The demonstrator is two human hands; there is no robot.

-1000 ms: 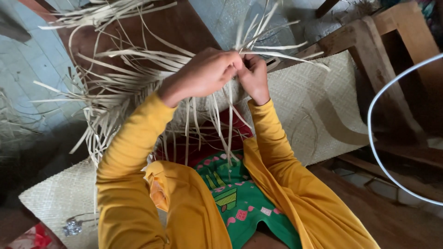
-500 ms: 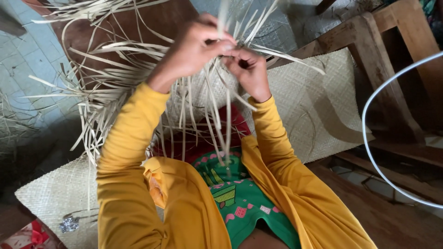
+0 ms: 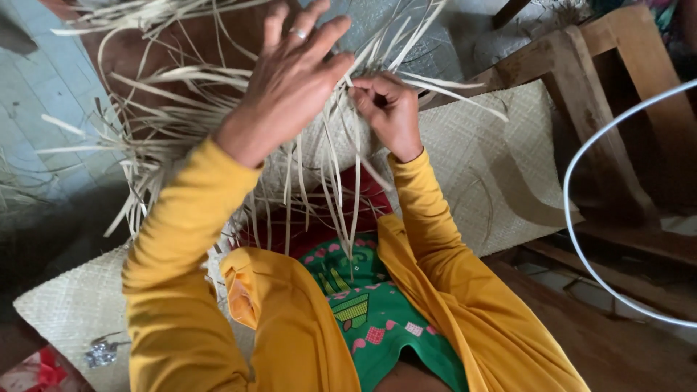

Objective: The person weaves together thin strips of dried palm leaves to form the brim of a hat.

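The left hand (image 3: 290,80) spreads loose over pale dry leaf strips (image 3: 181,94); the right hand (image 3: 392,109) pinches 1; the woven straw mat (image 3: 494,160) looks half done.

Pale blue painted floor (image 3: 29,109) on the left; wooden frame furniture (image 3: 610,94) and dark brown wooden floor (image 3: 624,348) on the right.

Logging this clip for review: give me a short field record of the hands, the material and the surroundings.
left hand: raised, fingers spread over the loose strips, ring on one finger
right hand: pinching pale strips
material: pale flat strips, loose ends fanning out
woven mat: finished part lies under the arms
sleeves: yellow
nearby: wooden frame, white hoop
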